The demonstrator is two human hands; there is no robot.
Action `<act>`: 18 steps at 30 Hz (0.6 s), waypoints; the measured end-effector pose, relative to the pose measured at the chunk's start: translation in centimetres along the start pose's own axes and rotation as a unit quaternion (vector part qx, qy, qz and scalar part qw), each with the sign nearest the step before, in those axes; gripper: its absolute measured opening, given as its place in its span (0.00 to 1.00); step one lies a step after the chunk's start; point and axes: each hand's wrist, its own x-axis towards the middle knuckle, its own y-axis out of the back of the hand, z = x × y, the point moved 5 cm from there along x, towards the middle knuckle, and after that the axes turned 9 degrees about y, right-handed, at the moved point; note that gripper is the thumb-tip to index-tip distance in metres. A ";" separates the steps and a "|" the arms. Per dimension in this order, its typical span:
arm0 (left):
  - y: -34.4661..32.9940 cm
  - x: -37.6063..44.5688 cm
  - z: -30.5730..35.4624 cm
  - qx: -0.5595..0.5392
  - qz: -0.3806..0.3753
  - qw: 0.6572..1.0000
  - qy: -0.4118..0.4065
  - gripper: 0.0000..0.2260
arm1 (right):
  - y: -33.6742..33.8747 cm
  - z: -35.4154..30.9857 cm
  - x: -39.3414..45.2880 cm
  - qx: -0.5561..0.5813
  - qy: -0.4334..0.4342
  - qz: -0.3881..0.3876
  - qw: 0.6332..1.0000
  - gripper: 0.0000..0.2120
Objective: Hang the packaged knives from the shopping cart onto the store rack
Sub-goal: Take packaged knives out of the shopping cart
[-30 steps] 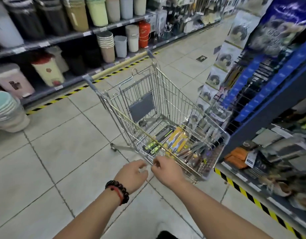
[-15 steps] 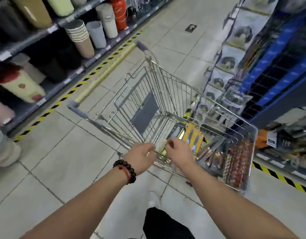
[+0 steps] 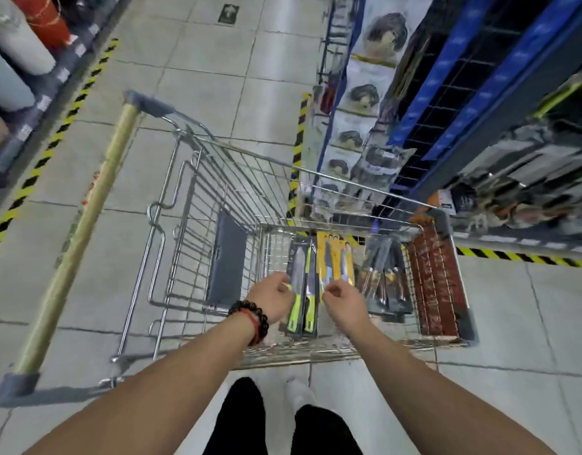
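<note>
Both arms reaching down into the shopping cart [image 3: 217, 178]. Left hand [image 3: 272, 298], fingers loosely curled, at the green-handled packaged knives [image 3: 302, 290] lying on the cart floor; grasp impossible to tell. Right hand [image 3: 343, 301] hovering curled above yellow knife packs [image 3: 336, 257], gripping nothing. Store rack [image 3: 447, 103] alongside, right.

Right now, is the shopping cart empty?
No, the shopping cart holds packaged knives on its floor, with both hands reaching in above them.
</note>
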 end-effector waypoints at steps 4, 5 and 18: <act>-0.1 6.7 -1.1 0.007 -0.058 0.998 0.037 0.15 | -2.1 2.0 3.5 0.038 -0.072 0.026 0.996 0.04; -0.3 8.5 -1.2 0.018 -0.066 0.997 0.040 0.14 | -2.9 2.9 4.7 0.047 -0.092 0.019 0.994 0.04; -11.2 27.7 -9.8 0.042 -0.111 0.974 0.192 0.24 | -15.5 16.5 16.8 -0.052 -0.250 -0.097 0.962 0.25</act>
